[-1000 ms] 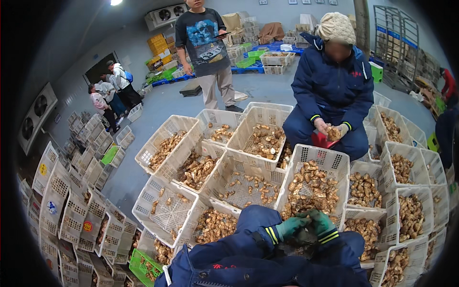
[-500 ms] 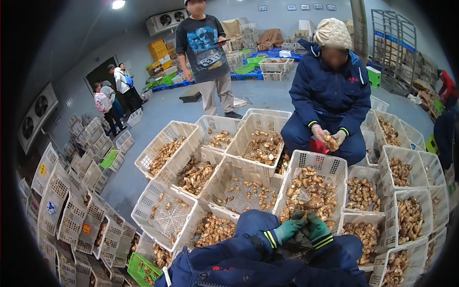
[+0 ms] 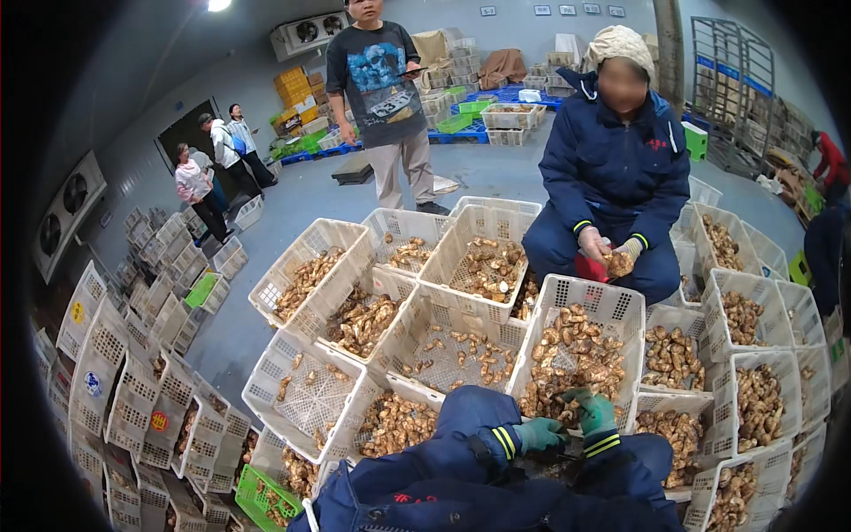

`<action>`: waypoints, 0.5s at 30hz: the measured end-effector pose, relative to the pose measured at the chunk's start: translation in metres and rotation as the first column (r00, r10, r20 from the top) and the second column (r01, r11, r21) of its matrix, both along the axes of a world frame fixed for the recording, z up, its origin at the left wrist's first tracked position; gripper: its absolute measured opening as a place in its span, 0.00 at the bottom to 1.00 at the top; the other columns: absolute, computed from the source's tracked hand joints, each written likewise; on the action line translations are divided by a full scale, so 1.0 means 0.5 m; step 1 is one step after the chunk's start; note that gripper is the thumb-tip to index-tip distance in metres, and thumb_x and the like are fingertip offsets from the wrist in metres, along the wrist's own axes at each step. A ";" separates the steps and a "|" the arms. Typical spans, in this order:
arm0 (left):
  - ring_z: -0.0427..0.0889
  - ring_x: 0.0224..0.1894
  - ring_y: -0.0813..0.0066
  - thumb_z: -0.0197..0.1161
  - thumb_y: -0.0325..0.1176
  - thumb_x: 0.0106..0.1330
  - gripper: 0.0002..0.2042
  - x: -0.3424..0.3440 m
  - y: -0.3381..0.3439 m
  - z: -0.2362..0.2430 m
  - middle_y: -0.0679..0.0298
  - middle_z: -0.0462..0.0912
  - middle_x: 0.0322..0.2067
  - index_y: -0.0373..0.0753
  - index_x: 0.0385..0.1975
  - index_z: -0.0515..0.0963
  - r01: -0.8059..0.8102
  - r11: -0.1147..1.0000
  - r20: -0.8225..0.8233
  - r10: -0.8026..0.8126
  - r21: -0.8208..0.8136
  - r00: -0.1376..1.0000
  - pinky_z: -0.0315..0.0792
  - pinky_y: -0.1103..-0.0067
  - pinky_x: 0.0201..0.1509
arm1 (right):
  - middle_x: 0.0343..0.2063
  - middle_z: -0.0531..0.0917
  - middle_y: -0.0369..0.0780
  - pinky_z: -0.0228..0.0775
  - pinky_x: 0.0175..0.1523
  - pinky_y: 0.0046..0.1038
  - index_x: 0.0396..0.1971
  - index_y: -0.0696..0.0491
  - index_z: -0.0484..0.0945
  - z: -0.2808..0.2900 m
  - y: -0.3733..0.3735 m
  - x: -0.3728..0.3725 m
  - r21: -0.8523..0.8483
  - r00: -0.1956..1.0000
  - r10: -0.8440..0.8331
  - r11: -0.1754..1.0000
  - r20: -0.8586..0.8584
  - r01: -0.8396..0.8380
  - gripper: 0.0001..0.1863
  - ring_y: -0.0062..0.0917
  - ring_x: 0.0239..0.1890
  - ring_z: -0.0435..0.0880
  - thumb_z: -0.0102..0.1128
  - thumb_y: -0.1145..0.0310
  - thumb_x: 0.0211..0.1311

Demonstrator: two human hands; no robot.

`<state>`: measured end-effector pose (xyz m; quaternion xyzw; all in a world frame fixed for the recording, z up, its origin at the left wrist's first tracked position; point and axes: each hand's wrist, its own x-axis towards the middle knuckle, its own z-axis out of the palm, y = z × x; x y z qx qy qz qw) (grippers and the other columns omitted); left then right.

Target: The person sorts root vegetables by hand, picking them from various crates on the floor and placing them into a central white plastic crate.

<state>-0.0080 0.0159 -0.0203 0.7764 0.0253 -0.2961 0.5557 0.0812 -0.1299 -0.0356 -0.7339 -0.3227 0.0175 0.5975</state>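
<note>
Mushrooms [image 3: 581, 350] lie heaped in a white crate [image 3: 598, 294] near, right of centre. The green-gloved right hand [image 3: 597, 413] is at the heap's near edge, the left hand [image 3: 538, 434] just beside it; I cannot tell whether either hand's fingers are apart, together or clamped.

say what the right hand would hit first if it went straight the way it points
The right hand would probably meet the knobbly brown produce in the white crate ahead of it first, though depth is unclear here.

Two green-gloved hands [image 3: 539, 434] [image 3: 597, 414], two wall fan units [image 3: 71, 213] [image 3: 308, 33], one lamp [image 3: 218, 4]
</note>
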 end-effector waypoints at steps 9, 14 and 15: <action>0.72 0.45 0.72 0.62 0.37 0.58 0.31 0.043 -0.011 -0.013 0.55 0.72 0.45 0.36 0.58 0.56 -0.501 0.694 0.127 0.641 -0.518 0.757 0.71 0.81 0.44 | 0.14 0.73 0.43 0.63 0.25 0.33 0.17 0.55 0.70 0.047 0.010 -0.035 -0.496 0.912 -0.295 0.769 0.286 0.404 0.17 0.34 0.19 0.74 0.66 0.60 0.42; 0.76 0.39 0.72 0.62 0.27 0.56 0.27 0.026 0.008 -0.007 0.57 0.76 0.39 0.37 0.55 0.59 -0.585 0.378 -0.137 0.747 -0.718 0.650 0.72 0.81 0.40 | 0.23 0.78 0.45 0.68 0.32 0.32 0.28 0.56 0.73 0.099 0.052 -0.104 -0.525 0.986 -0.140 0.835 0.088 0.166 0.18 0.36 0.26 0.78 0.65 0.57 0.43; 0.76 0.37 0.72 0.60 0.26 0.56 0.24 0.022 0.012 -0.002 0.58 0.77 0.37 0.37 0.53 0.61 -0.553 0.272 -0.185 0.751 -0.788 0.634 0.72 0.81 0.38 | 0.24 0.78 0.45 0.69 0.33 0.31 0.29 0.56 0.73 0.113 0.052 -0.114 -0.474 0.980 -0.188 0.870 -0.061 0.138 0.19 0.35 0.27 0.79 0.65 0.56 0.44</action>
